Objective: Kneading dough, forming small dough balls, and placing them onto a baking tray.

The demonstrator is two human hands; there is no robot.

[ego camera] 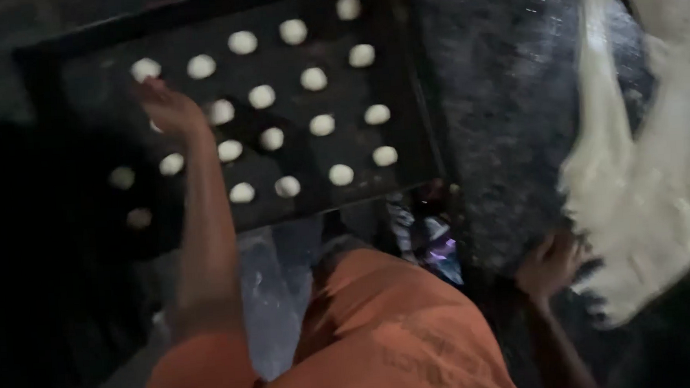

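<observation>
A black baking tray holds several small white dough balls in rows. My left hand reaches over the tray's left part, fingers curled, with a dough ball just under it; whether it grips the ball is unclear. My right hand rests at the lower edge of a large pale dough mass on the dark speckled counter, fingers touching the dough.
My orange garment fills the lower middle. A gap between tray and counter shows a dim floor with a small coloured item. The left side is dark.
</observation>
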